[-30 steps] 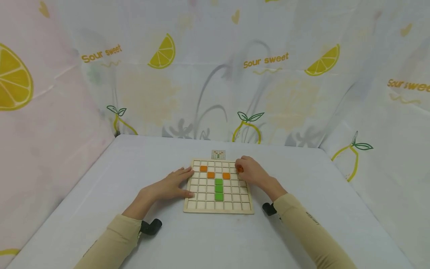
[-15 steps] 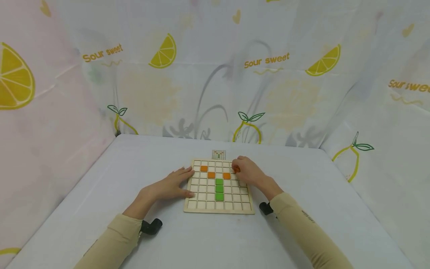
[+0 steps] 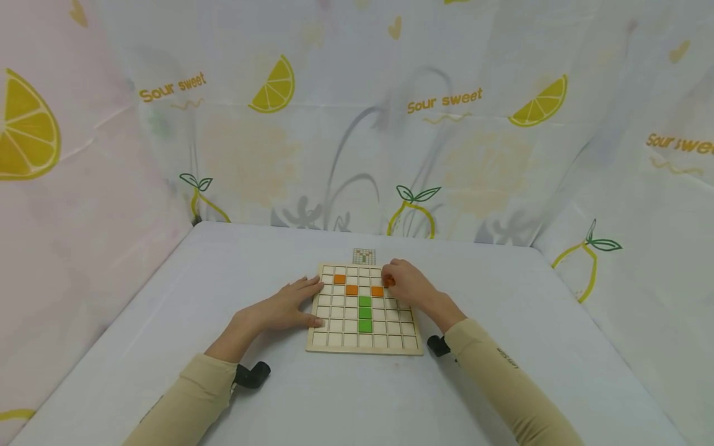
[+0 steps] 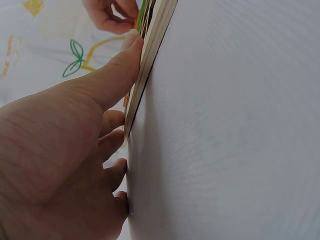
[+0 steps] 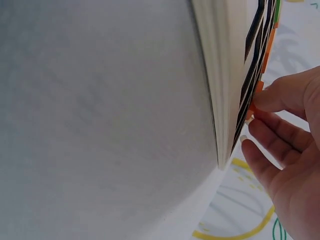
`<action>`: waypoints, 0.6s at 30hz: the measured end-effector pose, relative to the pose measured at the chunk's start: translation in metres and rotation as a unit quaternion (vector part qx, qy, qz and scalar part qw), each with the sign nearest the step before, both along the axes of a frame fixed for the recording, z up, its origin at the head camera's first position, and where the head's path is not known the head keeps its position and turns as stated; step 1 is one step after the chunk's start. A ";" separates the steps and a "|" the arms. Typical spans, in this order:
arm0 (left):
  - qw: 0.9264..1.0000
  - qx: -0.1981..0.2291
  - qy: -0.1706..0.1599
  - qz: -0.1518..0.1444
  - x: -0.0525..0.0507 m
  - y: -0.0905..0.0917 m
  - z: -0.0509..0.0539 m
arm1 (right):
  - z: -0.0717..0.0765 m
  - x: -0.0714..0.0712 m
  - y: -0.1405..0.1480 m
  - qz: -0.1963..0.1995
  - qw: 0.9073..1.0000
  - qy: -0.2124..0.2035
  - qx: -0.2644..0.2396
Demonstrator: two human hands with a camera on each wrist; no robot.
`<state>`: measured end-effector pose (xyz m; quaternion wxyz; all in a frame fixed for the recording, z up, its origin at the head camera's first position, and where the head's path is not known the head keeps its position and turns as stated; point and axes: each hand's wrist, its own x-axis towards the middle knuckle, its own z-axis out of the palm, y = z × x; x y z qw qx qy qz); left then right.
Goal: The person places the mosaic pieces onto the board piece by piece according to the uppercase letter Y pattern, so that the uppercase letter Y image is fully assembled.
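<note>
A square wooden grid board point(image 3: 334, 339) with pale cells lies flat on the table. A column of green tiles point(image 3: 365, 313) sits near its middle. Orange tiles lie above that column at upper left point(image 3: 339, 279), one step inward point(image 3: 351, 290), and to the right point(image 3: 377, 291). My left hand point(image 3: 281, 308) rests against the board's left side, fingers spread and thumb on the rim. At the upper right cells my right hand point(image 3: 413, 286) pinches another orange tile point(image 5: 258, 94) between thumb and fingers. That tile is mostly hidden in the head view.
A small card point(image 3: 364, 256) printed with a coloured grid lies just beyond the board's far edge. White cloth covers the table point(image 3: 334, 402). Fabric walls point(image 3: 357, 124) with lemon prints rise behind it and on both sides.
My right hand has shifted slightly left over the board's upper right cells, with the orange tile still in its fingers. The left hand stays in place on the board.
</note>
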<state>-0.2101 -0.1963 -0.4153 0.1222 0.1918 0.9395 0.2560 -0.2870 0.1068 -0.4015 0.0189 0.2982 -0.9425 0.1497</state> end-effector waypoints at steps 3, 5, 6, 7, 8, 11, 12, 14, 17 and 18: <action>1.000 0.002 -0.002 0.001 0.000 0.000 0.000 | 0.000 0.000 0.000 -0.001 1.000 0.003 0.004; 1.000 0.001 -0.003 0.002 0.000 0.000 0.000 | 0.000 0.000 0.000 -0.001 1.000 0.005 0.003; 1.000 0.000 -0.003 0.003 0.000 0.000 0.000 | 0.000 0.000 -0.001 -0.002 1.000 0.007 0.003; 1.000 0.000 -0.003 0.003 -0.001 0.000 0.000 | 0.000 0.000 -0.001 -0.003 1.000 0.008 0.002; 1.000 -0.002 -0.002 0.003 -0.001 0.000 0.000 | 0.000 0.000 -0.001 -0.005 1.000 0.008 0.000; 1.000 -0.006 -0.001 0.003 -0.002 0.000 0.000 | 0.000 0.000 -0.001 -0.011 1.000 0.008 -0.005; 1.000 -0.006 -0.002 0.004 -0.002 0.001 0.000 | 0.000 0.000 -0.001 -0.014 1.000 0.006 -0.006; 1.000 -0.005 -0.003 0.003 -0.002 0.001 0.000 | -0.001 0.000 -0.001 -0.017 1.000 0.007 -0.010; 1.000 -0.002 -0.005 0.003 -0.001 0.001 0.001 | -0.001 0.000 -0.001 -0.020 1.000 0.003 -0.014; 1.000 -0.002 -0.005 0.003 -0.001 0.001 0.001 | -0.001 0.000 0.000 -0.022 1.000 0.002 -0.013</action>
